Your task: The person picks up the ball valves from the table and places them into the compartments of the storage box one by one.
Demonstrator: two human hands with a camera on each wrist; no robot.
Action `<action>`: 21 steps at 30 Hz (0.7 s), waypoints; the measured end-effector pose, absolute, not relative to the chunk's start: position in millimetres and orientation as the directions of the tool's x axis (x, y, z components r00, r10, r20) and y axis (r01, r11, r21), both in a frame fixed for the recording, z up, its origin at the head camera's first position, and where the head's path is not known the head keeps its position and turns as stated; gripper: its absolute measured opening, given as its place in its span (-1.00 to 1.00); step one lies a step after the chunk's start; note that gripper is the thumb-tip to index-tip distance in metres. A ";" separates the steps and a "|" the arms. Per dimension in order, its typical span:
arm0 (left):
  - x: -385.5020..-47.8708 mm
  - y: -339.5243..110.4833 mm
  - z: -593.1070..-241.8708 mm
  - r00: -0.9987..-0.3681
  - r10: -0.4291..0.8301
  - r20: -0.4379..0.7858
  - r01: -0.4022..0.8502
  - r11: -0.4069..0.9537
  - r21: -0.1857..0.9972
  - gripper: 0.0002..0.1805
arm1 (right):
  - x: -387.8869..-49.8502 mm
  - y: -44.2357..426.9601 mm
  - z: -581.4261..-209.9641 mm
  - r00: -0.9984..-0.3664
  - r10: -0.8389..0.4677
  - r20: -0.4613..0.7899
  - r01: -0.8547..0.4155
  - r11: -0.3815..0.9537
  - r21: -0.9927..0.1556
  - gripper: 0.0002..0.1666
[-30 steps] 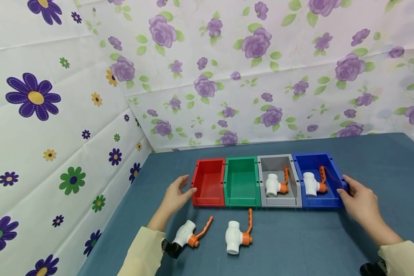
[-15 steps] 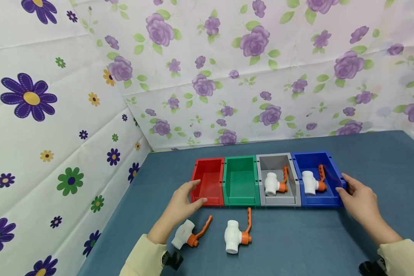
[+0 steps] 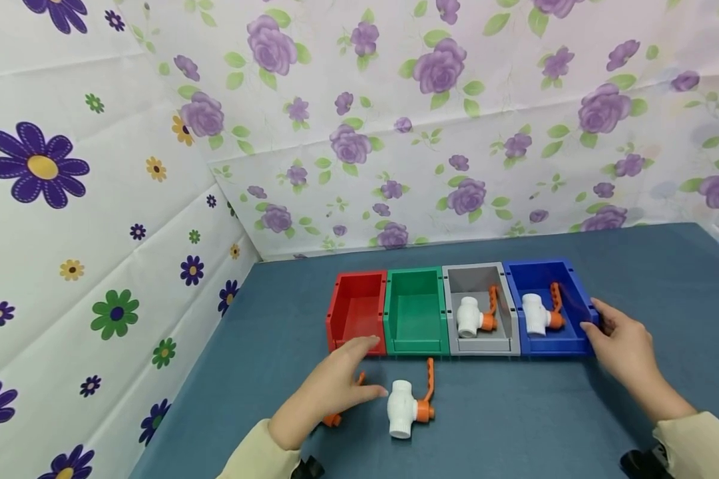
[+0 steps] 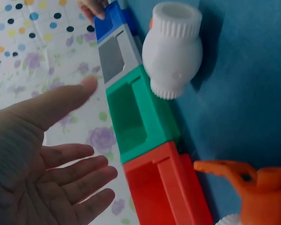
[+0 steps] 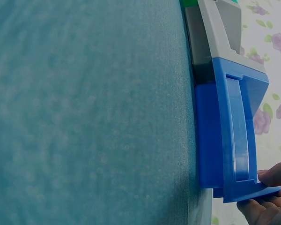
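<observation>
My left hand (image 3: 329,384), thumb and fingers spread, hovers over a white ball valve with an orange handle (image 3: 332,420) and hides most of it. Its thumb tip comes close to a second white ball valve (image 3: 401,409), which lies on the table; both valves also show in the left wrist view. With my right hand (image 3: 626,346) I pinch the right side wall of the blue bin (image 5: 239,136), thumb inside the rim and fingers outside. One valve (image 3: 536,314) lies in the blue bin and another valve (image 3: 470,317) in the grey bin (image 3: 503,348).
The green bin (image 3: 416,309) and red bin (image 3: 356,306), both with nothing inside, continue the row to the left of the grey one. A blue cloth (image 3: 503,419) covers the table. Flowered sheets (image 3: 311,133) hang behind and at the left.
My left hand has left the red bin's left side and moved right and toward me, over the left valve. The right hand has kept its hold on the blue bin.
</observation>
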State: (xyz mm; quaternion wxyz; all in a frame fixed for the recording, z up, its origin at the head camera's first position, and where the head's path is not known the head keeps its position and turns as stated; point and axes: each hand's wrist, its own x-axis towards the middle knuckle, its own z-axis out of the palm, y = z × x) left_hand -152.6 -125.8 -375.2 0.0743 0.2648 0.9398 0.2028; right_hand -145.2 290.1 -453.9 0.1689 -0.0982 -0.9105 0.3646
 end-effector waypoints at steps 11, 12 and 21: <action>-147.2 -116.6 -383.7 -0.819 0.568 -0.086 0.494 0.773 0.397 -0.08 | -145.1 289.6 -453.2 -0.921 0.310 0.236 0.061 0.713 -0.698 -0.40; -147.0 -115.7 -384.3 -0.817 0.569 -0.088 0.497 0.774 0.392 -0.08 | -145.3 289.6 -453.0 -0.921 0.311 0.236 0.062 0.713 -0.699 -0.40; -144.5 -108.8 -390.9 -0.790 0.597 -0.138 0.496 0.756 0.426 -0.07 | -145.0 289.6 -452.3 -0.922 0.310 0.231 0.064 0.712 -0.699 -0.40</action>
